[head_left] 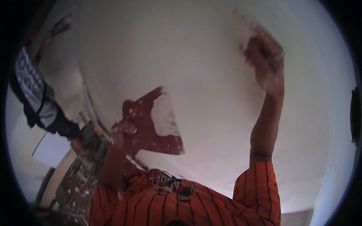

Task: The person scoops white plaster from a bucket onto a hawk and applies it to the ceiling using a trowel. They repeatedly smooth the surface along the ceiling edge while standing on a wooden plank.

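Note:
My left hand (122,132) is shut on a flat red board (145,135), held tilted in front of my chest. A patch of white plaster (164,116) lies on the board's upper right part, with white specks across the rest. My right hand (266,60) is raised high against the white wall (203,67) and blurred by motion. Its fingers are closed on a pale, blurred tool (245,20) that sticks up and left, touching or nearly touching the wall. Orange striped sleeves cover my shoulders.
Another person stands at the left in a black-and-white patterned sleeve (32,84), one hand (60,26) raised to the wall. Rubble covers the floor (75,180) at lower left, beside a curved wooden plank (60,171). A wooden stick (98,130) crosses behind my left hand.

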Tool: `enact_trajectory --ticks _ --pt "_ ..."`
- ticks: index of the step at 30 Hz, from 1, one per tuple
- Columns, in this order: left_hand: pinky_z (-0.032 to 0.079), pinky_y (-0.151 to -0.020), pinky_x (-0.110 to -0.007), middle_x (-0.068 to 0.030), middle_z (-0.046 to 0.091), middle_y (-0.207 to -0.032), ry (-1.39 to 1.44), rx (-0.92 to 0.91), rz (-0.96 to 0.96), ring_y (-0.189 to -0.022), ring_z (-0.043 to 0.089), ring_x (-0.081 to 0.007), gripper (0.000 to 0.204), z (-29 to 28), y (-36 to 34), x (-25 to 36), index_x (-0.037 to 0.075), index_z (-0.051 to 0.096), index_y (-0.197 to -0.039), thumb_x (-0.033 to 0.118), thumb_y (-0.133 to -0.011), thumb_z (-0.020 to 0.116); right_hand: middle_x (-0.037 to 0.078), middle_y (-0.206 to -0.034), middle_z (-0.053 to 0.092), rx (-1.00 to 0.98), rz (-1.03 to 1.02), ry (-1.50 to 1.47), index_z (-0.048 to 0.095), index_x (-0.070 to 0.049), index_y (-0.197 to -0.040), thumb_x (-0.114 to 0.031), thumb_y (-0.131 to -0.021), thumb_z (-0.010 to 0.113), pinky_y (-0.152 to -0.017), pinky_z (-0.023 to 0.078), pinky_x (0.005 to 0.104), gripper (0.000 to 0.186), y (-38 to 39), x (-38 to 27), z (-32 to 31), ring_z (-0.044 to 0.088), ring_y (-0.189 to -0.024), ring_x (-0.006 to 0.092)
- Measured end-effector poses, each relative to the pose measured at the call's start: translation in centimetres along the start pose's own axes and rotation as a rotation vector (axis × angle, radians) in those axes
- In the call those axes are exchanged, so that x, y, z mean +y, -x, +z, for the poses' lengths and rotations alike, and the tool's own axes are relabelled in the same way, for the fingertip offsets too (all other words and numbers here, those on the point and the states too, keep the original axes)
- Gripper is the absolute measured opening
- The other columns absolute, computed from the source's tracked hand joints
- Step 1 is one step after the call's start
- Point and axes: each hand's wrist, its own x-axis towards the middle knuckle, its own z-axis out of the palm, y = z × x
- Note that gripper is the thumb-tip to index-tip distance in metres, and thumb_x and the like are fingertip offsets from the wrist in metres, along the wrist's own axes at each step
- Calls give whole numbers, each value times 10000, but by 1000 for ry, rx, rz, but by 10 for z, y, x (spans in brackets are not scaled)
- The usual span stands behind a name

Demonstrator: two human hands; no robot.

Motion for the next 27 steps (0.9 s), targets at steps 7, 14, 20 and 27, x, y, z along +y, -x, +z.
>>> enact_trajectory --ticks 7,14,20,27 --pt "472 -611 -304 -69 565 -679 -57 -286 386 -634 548 -178 246 -7 -34 -33 27 569 -649 199 -816 514 -17 -457 348 -690 239 -286 543 -114 -1188 -32 -770 529 -423 302 255 426 53 26 36 330 -411 70" --pt "484 -620 -312 -92 589 -668 19 -418 427 -629 573 -187 337 -109 -98 -56 24 587 -644 244 -879 486 -47 -442 320 -733 221 -403 545 -60 -1171 44 -711 529 -404 234 257 472 49 34 131 287 -397 52" --pt "477 -573 -307 -93 587 -657 -110 -429 593 -608 571 -189 411 -99 -94 -41 25 573 -631 300 -916 465 -52 -465 331 -722 208 -369 500 -71 -1220 29 -708 543 -418 256 252 523 46 36 127 306 -409 60" --pt "423 -591 -284 -70 514 -709 -64 -454 649 -650 512 -174 232 -82 -92 -28 38 513 -752 229 -876 471 -18 -496 351 -832 343 -473 473 -101 -1221 -35 -739 575 -457 316 268 498 44 33 130 373 -462 88"
